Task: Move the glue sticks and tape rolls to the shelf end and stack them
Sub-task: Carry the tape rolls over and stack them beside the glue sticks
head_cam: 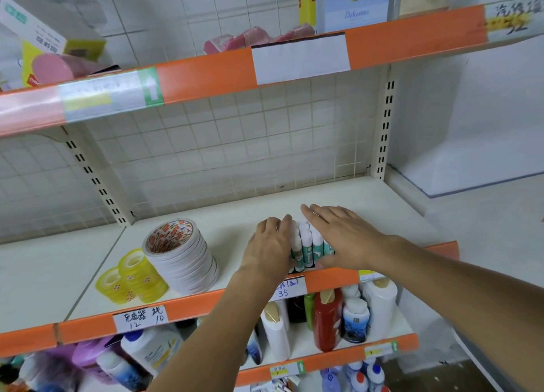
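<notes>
Head view, looking down at a middle shelf: the left hand curls its fingers against the left side of a tight bunch of glue sticks, and the right hand lies with its fingers straight and flat along the bunch's right side and top, so the sticks are squeezed between the two hands. The glue sticks stand upright, white caps up and green-and-white labels facing near, right at the front edge of the white shelf, a little right of its middle.

Well to the left on the same shelf sits a leaning stack of white tape rolls, its top roll showing a red-printed core. Touching it on the near left are two stacks of clear yellow tape rolls lying on their sides.

An orange strip runs along the shelf's front, carrying handwritten price labels. Behind the shelf is a white wire grid back panel with slotted uprights at either side. On the shelf below stand white and red bottles. On the shelf above are pink packets and boxes. A plain white wall stands to the right.
</notes>
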Demonstrator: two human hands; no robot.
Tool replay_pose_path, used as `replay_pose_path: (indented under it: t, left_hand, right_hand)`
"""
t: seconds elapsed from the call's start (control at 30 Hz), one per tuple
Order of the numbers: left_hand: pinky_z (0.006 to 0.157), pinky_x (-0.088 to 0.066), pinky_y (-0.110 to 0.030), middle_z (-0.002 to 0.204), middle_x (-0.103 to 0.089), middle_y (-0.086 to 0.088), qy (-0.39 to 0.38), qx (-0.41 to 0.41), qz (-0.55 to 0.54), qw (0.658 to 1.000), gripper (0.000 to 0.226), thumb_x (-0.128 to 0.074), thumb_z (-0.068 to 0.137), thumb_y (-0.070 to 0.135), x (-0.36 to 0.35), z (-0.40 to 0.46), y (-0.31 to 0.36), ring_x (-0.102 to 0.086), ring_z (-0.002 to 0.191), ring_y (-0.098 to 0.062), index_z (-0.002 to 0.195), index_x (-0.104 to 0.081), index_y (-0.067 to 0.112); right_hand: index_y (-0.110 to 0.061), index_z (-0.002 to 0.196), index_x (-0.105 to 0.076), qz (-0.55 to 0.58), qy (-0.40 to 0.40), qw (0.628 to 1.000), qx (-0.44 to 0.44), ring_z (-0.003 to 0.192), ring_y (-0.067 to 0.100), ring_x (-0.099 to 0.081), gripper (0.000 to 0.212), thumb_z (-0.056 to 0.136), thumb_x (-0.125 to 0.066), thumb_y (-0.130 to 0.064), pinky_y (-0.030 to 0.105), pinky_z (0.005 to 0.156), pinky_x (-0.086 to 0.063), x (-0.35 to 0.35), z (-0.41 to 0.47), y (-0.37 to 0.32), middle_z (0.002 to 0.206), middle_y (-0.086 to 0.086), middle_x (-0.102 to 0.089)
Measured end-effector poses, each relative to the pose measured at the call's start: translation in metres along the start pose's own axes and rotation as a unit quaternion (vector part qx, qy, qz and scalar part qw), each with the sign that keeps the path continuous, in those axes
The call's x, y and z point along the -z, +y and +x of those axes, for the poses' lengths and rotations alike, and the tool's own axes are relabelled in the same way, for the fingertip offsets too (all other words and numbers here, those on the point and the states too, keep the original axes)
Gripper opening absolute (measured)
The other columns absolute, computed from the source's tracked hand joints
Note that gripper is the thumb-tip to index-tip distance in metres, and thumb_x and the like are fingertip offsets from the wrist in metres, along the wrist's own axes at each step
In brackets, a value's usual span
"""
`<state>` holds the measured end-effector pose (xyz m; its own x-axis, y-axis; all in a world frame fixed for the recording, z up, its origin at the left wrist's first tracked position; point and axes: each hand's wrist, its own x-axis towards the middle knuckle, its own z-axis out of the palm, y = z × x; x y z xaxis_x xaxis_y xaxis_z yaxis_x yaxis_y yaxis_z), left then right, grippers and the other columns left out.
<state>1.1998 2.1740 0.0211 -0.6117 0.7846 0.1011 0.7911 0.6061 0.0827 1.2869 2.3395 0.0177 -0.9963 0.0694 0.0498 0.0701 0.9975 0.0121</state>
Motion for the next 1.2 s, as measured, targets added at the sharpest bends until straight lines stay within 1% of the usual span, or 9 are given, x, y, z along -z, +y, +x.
replay_pose_path:
  t: [0.07, 0.13, 0.27, 0.4, 0.5, 0.63, 0.87, 1.03, 1.2]
  left_hand:
    - [0.109, -0.035, -0.031, 0.143, -0.036, -0.006, -0.001, -0.004, 0.006, 1.000, 0.090, -0.075, 0.083, 0.026, 0.000, -0.001, 0.000, -0.032, 0.134, -0.024, 0.152, -0.017, 0.015]
    - [0.108, -0.036, -0.032, 0.141, -0.038, -0.007, 0.000, -0.005, 0.009, 1.000, 0.088, -0.075, 0.082, 0.024, 0.001, -0.001, 0.001, -0.034, 0.131, -0.024, 0.150, -0.020, 0.015]
    - [0.103, -0.039, -0.030, 0.137, -0.041, -0.007, -0.005, 0.003, 0.000, 1.000, 0.083, -0.078, 0.080, 0.023, 0.004, -0.001, 0.003, -0.038, 0.127, -0.025, 0.146, -0.028, 0.015]
    - [0.097, -0.043, -0.031, 0.132, -0.044, -0.007, -0.011, 0.011, -0.002, 1.000, 0.077, -0.079, 0.078, 0.022, 0.007, 0.000, 0.007, -0.041, 0.124, -0.025, 0.140, -0.034, 0.015]
    - [0.093, -0.045, -0.032, 0.129, -0.045, -0.007, -0.009, 0.017, -0.009, 1.000, 0.072, -0.081, 0.076, 0.021, 0.008, 0.002, 0.014, -0.042, 0.121, -0.025, 0.134, -0.039, 0.015]
    - [0.094, -0.047, -0.035, 0.127, -0.047, -0.008, -0.002, 0.015, -0.016, 1.000, 0.070, -0.081, 0.075, 0.022, 0.007, 0.006, 0.028, -0.044, 0.118, -0.026, 0.133, -0.042, 0.013]
    - [0.093, -0.047, -0.033, 0.127, -0.048, -0.008, 0.007, 0.008, -0.018, 1.000, 0.068, -0.080, 0.077, 0.023, 0.004, 0.014, 0.050, -0.046, 0.117, -0.026, 0.133, -0.044, 0.013]
    - [0.088, -0.045, -0.032, 0.127, -0.047, -0.008, 0.006, 0.001, -0.020, 1.000, 0.067, -0.079, 0.079, 0.027, 0.003, 0.019, 0.066, -0.045, 0.118, -0.026, 0.134, -0.043, 0.013]
    - [0.089, -0.047, -0.034, 0.127, -0.048, -0.008, 0.020, -0.009, -0.025, 0.999, 0.065, -0.079, 0.080, 0.026, 0.001, 0.023, 0.083, -0.046, 0.118, -0.026, 0.133, -0.043, 0.013]
  right_hand:
    - [-0.022, 0.158, 0.008, 0.005, -0.003, 1.000, 0.000, 0.145, 0.022, -0.021, 0.113, 0.083, -0.070, -0.053, 0.034, 0.118, -0.022, 0.003, 0.001, 0.000, 0.160, 0.003, -0.019]
    - [-0.023, 0.158, -0.001, -0.003, -0.002, 1.000, 0.001, 0.134, 0.021, -0.034, 0.107, 0.083, -0.073, -0.045, 0.033, 0.107, -0.033, 0.007, 0.003, 0.000, 0.148, 0.001, -0.033]
    - [-0.026, 0.155, -0.014, -0.011, -0.004, 1.000, -0.002, 0.121, 0.020, -0.041, 0.101, 0.079, -0.078, -0.043, 0.031, 0.094, -0.038, 0.012, 0.003, 0.003, 0.134, 0.000, -0.041]
    - [-0.028, 0.153, -0.018, -0.012, -0.013, 1.000, -0.004, 0.119, 0.019, -0.042, 0.101, 0.076, -0.081, -0.043, 0.030, 0.089, -0.036, 0.013, 0.002, 0.010, 0.131, -0.002, -0.042]
    - [-0.031, 0.153, -0.019, -0.007, -0.022, 1.000, -0.004, 0.117, 0.017, -0.041, 0.100, 0.075, -0.082, -0.040, 0.027, 0.083, -0.031, 0.018, -0.003, 0.019, 0.129, -0.003, -0.041]
    - [-0.035, 0.151, -0.022, -0.004, -0.029, 1.000, -0.006, 0.114, 0.015, -0.040, 0.099, 0.074, -0.083, -0.037, 0.025, 0.079, -0.029, 0.024, -0.011, 0.028, 0.127, -0.004, -0.040]
    - [-0.036, 0.150, -0.023, -0.004, -0.032, 0.999, -0.030, 0.110, 0.016, -0.039, 0.097, 0.074, -0.083, -0.039, 0.026, 0.078, -0.030, 0.027, -0.023, 0.046, 0.123, -0.003, -0.040]
    - [-0.037, 0.149, -0.025, -0.005, -0.031, 0.999, -0.045, 0.111, 0.018, -0.042, 0.095, 0.074, -0.083, -0.037, 0.028, 0.078, -0.033, 0.027, -0.032, 0.063, 0.119, -0.003, -0.041]
    - [-0.039, 0.148, -0.027, 0.001, -0.032, 0.998, -0.054, 0.109, 0.016, -0.041, 0.094, 0.073, -0.083, -0.036, 0.027, 0.077, -0.031, 0.028, -0.039, 0.075, 0.109, -0.009, -0.033]
